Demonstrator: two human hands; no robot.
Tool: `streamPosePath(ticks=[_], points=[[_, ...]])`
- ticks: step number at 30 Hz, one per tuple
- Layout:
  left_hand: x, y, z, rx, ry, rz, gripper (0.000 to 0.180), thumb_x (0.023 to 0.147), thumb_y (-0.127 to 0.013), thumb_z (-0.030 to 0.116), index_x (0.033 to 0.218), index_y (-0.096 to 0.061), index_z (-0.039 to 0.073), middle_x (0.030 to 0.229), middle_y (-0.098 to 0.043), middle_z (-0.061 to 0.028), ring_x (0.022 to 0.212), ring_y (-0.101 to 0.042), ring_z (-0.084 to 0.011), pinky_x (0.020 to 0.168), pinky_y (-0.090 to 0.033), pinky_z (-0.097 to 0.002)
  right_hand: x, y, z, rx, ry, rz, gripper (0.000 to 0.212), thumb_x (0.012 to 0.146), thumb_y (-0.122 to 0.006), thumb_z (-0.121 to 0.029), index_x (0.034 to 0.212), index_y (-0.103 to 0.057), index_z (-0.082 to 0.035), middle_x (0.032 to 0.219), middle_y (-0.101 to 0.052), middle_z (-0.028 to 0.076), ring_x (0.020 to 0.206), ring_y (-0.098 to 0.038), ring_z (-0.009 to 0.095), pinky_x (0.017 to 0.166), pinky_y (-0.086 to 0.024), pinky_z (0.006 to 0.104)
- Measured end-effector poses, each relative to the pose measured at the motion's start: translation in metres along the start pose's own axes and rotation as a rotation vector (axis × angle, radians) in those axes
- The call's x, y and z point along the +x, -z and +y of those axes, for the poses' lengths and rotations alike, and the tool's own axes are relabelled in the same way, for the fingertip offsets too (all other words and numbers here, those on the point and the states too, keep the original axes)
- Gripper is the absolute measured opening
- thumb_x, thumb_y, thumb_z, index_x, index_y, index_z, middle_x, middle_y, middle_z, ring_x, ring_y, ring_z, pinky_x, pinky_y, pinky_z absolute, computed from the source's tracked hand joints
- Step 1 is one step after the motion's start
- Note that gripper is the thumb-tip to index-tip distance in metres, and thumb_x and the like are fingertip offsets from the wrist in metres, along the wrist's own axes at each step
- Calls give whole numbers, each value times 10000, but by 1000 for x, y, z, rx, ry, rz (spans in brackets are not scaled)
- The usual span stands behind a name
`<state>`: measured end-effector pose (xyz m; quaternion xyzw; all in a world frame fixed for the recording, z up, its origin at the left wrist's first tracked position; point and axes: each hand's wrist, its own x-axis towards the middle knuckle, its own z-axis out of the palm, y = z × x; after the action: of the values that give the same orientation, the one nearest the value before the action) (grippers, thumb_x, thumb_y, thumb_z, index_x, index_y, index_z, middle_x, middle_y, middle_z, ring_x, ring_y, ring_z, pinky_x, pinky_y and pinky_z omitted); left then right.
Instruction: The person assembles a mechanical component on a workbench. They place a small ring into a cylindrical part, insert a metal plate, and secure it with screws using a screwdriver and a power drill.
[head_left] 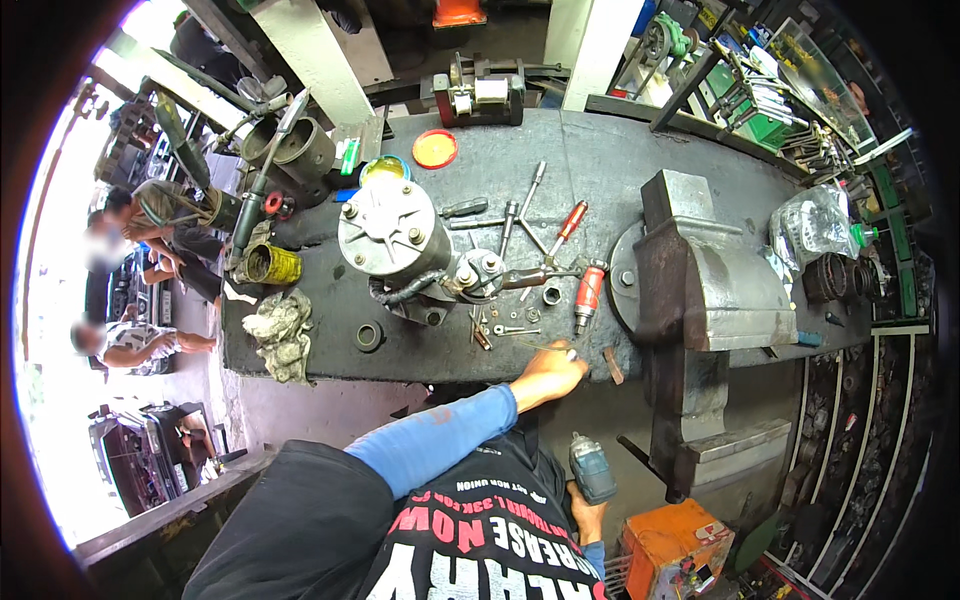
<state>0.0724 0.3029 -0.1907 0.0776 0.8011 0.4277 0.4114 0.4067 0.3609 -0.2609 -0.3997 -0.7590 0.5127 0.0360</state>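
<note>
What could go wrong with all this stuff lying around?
The left hand is close to small metal parts, so it might knock some off the bench. The right hand holds a power tool beyond the bench's front edge, so the tool could fall if that grip slips.

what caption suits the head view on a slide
Left hand at the bench edge near small metal parts, right hand holding a power tool.

Head-worn fisheye, downward over the workbench (600,150)
</note>
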Motion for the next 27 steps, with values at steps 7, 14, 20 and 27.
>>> streamPosePath(ticks=[7, 14, 20, 27], points=[[-56, 47, -51, 206, -553, -190, 297, 931, -704, 180, 1128, -665, -38, 1000, -706, -248, 1037, -703, -432, 926, -538, -504, 7, 17, -45, -214, 246, -186, 326, 801, -844, -115, 1124, -802, -104, 1097, -801, 117, 1055, -755, 337, 954, -579, 436], [-94, 98, -25, 419, -739, -300, 266, 893, -746, 211, 1040, -649, 12, 979, -726, -220, 967, -723, -423, 830, -569, -514, 15, 32, -128, -60, 218, -274, 364, 843, -896, -198, 1186, -809, -108, 1181, -798, 103, 1121, -744, 298, 989, -566, 429], [-138, 134, -21, 457, -787, -275, 451, 724, -750, 155, 1162, -649, 116, 828, -722, -214, 779, -728, -454, 662, -566, -568, 8, 2, -218, -63, 257, -310, 405, 856, -871, -175, 1251, -798, -125, 1202, -792, 109, 1114, -744, 307, 1012, -561, 432], [-68, 101, -99, 281, -1158, -598, 183, 707, -726, 135, 838, -717, 9, 787, -730, -246, 707, -675, -414, 696, -533, -531, 49, -141, -394, -145, 501, -441, 408, 841, -883, -174, 1236, -799, -121, 1206, -790, 106, 1123, -738, 304, 1020, -555, 433]])
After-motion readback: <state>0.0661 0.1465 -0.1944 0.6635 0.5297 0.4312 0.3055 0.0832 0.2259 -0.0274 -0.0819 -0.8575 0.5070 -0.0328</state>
